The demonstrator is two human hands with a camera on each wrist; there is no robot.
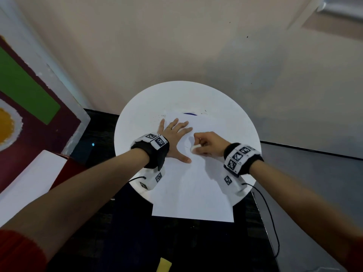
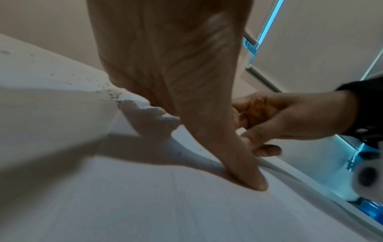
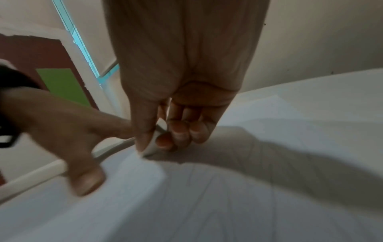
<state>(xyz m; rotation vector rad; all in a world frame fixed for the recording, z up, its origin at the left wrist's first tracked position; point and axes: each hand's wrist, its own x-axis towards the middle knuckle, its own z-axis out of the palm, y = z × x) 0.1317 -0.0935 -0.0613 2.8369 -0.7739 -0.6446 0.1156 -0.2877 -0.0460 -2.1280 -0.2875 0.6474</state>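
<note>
Left hand lying spread, pressing the paper sheet flat; right hand pinching a white eraser against it.

A round white bench stands against a beige wall. Left of the bench leans a maroon board painted with a green rectangle and a yellow circle. Beneath the bench is dark floor, where a yellow object lies, partly cut off.
</note>
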